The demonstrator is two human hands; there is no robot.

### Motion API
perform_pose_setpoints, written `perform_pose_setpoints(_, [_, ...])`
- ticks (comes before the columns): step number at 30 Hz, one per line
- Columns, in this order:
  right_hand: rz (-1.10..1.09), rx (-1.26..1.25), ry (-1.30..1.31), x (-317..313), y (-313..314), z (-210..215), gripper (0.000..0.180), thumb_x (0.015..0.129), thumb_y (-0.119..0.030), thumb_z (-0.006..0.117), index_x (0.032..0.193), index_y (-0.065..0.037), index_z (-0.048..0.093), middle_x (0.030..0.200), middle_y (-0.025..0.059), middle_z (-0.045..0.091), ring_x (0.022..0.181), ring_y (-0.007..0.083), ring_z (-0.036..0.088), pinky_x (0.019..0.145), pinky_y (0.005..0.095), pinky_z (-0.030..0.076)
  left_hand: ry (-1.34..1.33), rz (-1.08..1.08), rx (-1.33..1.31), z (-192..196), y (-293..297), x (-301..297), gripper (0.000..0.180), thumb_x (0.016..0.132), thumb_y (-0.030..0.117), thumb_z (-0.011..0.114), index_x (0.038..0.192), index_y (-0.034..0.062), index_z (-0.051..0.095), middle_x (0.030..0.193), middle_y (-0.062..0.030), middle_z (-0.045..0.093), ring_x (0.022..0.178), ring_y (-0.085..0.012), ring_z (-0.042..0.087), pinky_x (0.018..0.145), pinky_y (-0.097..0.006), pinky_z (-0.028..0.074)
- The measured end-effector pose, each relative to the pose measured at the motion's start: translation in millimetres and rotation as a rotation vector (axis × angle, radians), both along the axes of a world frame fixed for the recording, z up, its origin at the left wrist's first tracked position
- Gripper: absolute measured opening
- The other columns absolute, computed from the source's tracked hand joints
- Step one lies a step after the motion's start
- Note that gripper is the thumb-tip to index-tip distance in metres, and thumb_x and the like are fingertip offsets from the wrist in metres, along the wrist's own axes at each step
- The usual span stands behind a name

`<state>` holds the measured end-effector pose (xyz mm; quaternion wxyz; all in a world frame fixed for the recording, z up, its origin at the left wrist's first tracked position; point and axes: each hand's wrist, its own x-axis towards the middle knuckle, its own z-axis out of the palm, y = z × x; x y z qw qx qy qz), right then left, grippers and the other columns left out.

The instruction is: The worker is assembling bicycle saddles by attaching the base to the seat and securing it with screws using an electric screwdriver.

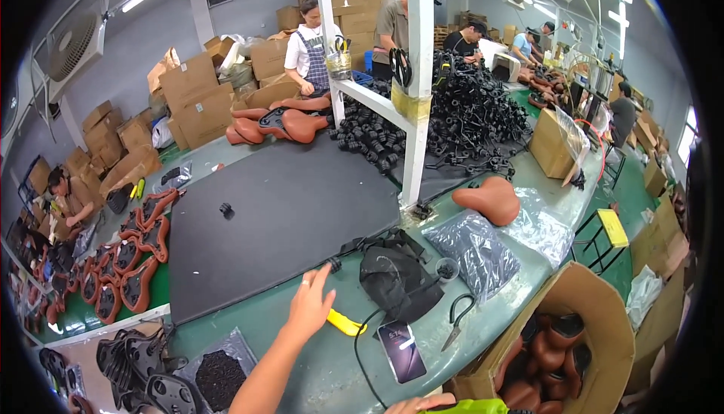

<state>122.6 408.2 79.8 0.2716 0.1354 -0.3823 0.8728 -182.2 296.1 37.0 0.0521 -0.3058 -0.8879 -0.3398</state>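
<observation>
My left hand [308, 307] reaches over the green tabletop with its fingers spread. Its fingertips are right by a small black ribbed part [334, 265] at the mat's front edge; whether they touch it I cannot tell. At the bottom edge, my right hand [420, 403] is closed around a lime-green electric screwdriver [471, 407], partly cut off by the picture. Near my left wrist lies a yellow-handled tool [347, 323]. A black bag [398, 278], a phone [402, 351] and black-handled scissors [457, 322] lie to the right.
A black mat [279, 218] holds another small black part [226, 210]. Brown saddles [124, 263] lie left, more fill a cardboard box [603, 293] at right. A white post [416, 112] rises before heaped black parts [475, 112]. A black cable [360, 357] crosses the table. Co-workers stand beyond.
</observation>
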Motion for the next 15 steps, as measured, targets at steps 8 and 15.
perform_pose_setpoints(8, [0.038,0.009,-0.064,-11.4,33.6,16.4,0.049,0.097,-0.011,0.077,0.136,-0.013,0.049,0.093,0.0134,0.064,0.084,0.0258,0.063,0.076,0.0481,0.053,-0.132,0.003,-0.194,-35.9,32.7,-106.8,0.049,0.09,0.026,0.078,0.129,0.0021,0.06,0.125,-0.0217,0.063,0.104,-0.0393,0.069,0.093,-0.048,0.056])
perform_pose_setpoints(15, [-0.179,-0.035,-0.116,-51.4,28.3,14.4,0.045,0.094,-0.003,0.072,0.134,-0.008,0.051,0.08,0.0112,0.058,0.067,0.0251,0.057,0.065,0.0418,0.051,0.005,0.515,0.007,10.9,-94.5,-263.1,0.076,0.086,0.028,0.07,0.151,0.0061,0.038,0.101,-0.029,0.074,0.096,-0.0475,0.073,0.09,-0.054,0.056])
